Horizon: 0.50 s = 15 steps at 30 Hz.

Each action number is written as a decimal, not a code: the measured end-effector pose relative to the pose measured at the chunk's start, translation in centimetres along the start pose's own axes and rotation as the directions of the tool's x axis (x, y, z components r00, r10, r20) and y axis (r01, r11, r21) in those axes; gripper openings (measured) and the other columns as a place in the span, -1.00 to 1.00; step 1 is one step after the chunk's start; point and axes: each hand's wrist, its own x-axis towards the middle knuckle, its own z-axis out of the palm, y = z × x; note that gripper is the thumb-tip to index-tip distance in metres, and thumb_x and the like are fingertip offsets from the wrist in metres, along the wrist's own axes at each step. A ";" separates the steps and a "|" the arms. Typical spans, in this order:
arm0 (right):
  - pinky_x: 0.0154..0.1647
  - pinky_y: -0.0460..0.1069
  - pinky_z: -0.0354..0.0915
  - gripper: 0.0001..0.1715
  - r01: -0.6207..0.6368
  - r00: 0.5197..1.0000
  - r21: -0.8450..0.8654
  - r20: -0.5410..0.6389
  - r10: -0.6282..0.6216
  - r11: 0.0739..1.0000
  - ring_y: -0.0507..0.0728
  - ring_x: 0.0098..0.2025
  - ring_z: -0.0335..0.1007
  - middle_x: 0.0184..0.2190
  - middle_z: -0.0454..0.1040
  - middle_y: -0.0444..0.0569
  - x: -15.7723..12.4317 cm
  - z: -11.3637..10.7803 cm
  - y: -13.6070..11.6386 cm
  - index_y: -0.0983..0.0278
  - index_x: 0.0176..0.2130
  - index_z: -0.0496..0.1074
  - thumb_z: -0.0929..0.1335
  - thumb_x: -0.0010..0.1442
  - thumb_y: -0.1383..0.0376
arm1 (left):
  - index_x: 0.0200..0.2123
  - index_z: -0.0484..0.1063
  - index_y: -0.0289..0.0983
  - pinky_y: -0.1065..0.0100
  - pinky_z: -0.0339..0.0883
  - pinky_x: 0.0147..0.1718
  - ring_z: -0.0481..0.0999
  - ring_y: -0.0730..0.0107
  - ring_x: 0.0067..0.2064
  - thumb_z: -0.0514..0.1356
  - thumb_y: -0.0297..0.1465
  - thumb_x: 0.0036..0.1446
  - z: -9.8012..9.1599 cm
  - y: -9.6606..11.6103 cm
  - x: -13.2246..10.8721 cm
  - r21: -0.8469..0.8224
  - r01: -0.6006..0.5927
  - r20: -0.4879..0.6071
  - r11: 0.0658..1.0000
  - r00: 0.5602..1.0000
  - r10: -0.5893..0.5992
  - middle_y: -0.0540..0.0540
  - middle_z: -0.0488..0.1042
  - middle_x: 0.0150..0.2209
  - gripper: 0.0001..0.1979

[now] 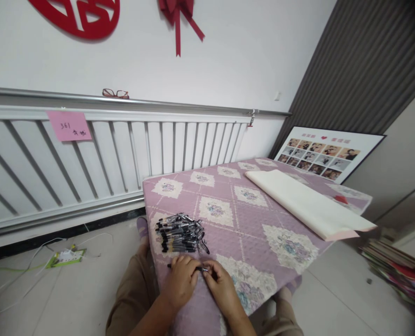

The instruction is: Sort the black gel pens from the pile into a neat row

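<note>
Pen (204, 269) gripped by closed fingers of left hand (180, 281) and right hand (224, 288)

A purple quilted cover with floral squares lies over the counter (249, 219). On its far right side lies a long cream folded sheet (308, 205), with a small red scrap (341, 199) just beside it. A photo board (324, 153) leans against the wall behind. The white radiator (123, 154) bears a pink note (69, 126); glasses (115, 94) rest on the pipe above. A green card (66, 257) and white cable (18, 275) lie on the floor.
</note>
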 end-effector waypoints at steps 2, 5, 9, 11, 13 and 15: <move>-0.31 -0.07 0.30 -0.82 0.015 1.000 0.007 -0.002 -0.015 1.000 0.08 -0.38 0.38 -0.40 0.49 -0.09 0.0 0.0 0.1 0.22 -0.27 0.48 0.32 0.08 0.32 | -0.11 0.36 -0.15 0.15 0.06 0.03 0.32 0.25 -0.05 0.05 -0.47 0.14 0.2 -0.2 0.0 -0.016 0.006 -0.016 1.000 1.000 -0.006 -0.04 0.43 -0.13 -0.75; -0.28 -0.06 0.31 -0.87 0.036 0.999 0.026 0.000 -0.036 0.999 0.09 -0.34 0.41 -0.39 0.50 -0.07 0.0 0.1 0.3 0.22 -0.33 0.47 0.32 0.09 0.31 | -0.08 0.33 -0.17 0.13 0.05 0.05 0.32 0.24 -0.02 0.06 -0.48 0.12 0.5 -0.4 0.0 -0.025 0.011 -0.042 1.000 0.999 -0.012 -0.04 0.44 -0.10 -0.71; -0.18 -0.04 0.31 -0.85 0.041 0.999 0.045 0.025 -0.042 0.998 0.11 -0.25 0.43 -0.32 0.52 -0.05 0.1 0.1 0.5 0.21 -0.30 0.47 0.30 0.12 0.30 | -0.06 0.33 -0.16 0.13 0.08 0.04 0.34 0.23 -0.02 0.06 -0.49 0.11 0.5 -0.4 -0.1 -0.034 0.007 -0.061 0.999 0.998 -0.009 -0.04 0.45 -0.10 -0.69; -0.15 -0.03 0.31 -0.85 0.038 0.999 0.044 0.033 -0.039 0.998 0.12 -0.22 0.43 -0.30 0.52 -0.05 0.0 0.1 0.5 0.21 -0.29 0.47 0.30 0.14 0.29 | -0.06 0.33 -0.16 0.12 0.09 0.04 0.34 0.22 -0.02 0.07 -0.49 0.10 0.5 -0.3 -0.1 -0.034 0.009 -0.064 0.999 0.998 -0.011 -0.04 0.45 -0.10 -0.68; -0.14 -0.03 0.30 -0.85 0.036 0.999 0.033 0.031 -0.037 0.999 0.12 -0.21 0.43 -0.30 0.52 -0.05 0.0 0.1 0.5 0.21 -0.30 0.46 0.29 0.15 0.28 | -0.06 0.34 -0.16 0.10 0.09 0.04 0.35 0.21 -0.03 0.07 -0.49 0.10 0.4 -0.3 -0.1 -0.034 0.010 -0.063 0.999 0.998 -0.013 -0.05 0.46 -0.11 -0.69; -0.14 -0.03 0.30 -0.85 0.034 0.999 0.019 0.029 -0.035 0.999 0.12 -0.21 0.43 -0.30 0.51 -0.05 0.0 0.1 0.5 0.21 -0.31 0.46 0.29 0.16 0.27 | -0.06 0.34 -0.15 0.09 0.10 0.04 0.36 0.20 -0.04 0.07 -0.48 0.11 0.5 -0.4 0.0 -0.032 0.013 -0.060 0.999 0.998 -0.014 -0.05 0.46 -0.12 -0.69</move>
